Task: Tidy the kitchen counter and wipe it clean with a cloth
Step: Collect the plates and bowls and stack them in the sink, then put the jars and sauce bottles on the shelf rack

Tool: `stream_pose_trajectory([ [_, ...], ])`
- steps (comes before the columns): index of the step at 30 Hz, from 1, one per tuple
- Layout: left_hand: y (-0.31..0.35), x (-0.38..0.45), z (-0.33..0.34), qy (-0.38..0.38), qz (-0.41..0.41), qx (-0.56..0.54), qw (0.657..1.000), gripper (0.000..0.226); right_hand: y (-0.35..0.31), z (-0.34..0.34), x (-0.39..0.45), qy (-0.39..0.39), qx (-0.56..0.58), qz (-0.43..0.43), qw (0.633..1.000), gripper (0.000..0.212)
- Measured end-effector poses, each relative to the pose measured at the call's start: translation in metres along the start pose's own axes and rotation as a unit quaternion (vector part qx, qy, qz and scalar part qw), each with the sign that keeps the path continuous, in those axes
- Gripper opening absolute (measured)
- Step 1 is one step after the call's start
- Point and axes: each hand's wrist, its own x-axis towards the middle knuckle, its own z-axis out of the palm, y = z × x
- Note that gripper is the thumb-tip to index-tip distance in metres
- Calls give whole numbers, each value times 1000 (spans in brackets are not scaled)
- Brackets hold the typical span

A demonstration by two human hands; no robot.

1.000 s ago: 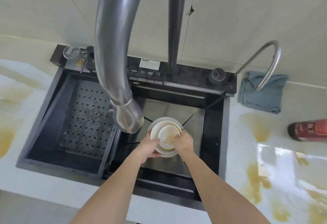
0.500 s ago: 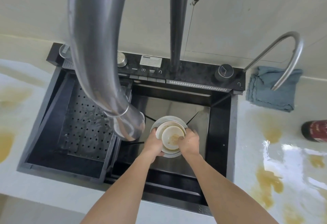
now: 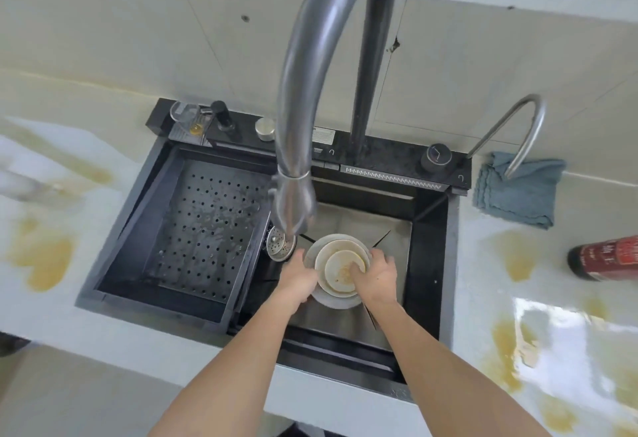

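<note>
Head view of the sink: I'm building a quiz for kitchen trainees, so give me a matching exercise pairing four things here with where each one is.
Things:
1. stack of dirty dishes
2. blue-grey cloth
3. perforated tray
4. dark red bottle

Places:
A. lying on its side at the right edge of the counter
B. set in the left part of the sink
C. held by both hands over the sink basin
D. on the counter by the wall, under the small curved spout

Pairs: 1-C, 2-D, 3-B, 4-A
</note>
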Motion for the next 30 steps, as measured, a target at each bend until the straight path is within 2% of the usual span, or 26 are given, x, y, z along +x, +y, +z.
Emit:
stream_pose_trajectory([
  [2, -1, -16, -21, 12, 45, 10, 999, 70, -20, -4, -18, 17, 9, -53, 998, 45],
  [9, -18, -99, -105, 88, 186, 1, 979, 57, -109, 1, -118, -8, 59, -209, 976, 38],
  [15, -83, -178, -206, 160, 257, -46, 952, 61, -180, 42, -231, -40, 96, -312, 944, 42],
  [23, -184, -259, -334, 264, 293, -151, 906, 57, -265, 124, -361, -112, 123, -439, 883, 42],
  [30, -229, -275, -413, 306, 288, -209, 883, 56, -314, 185, -404, -163, 113, -451, 870, 43],
])
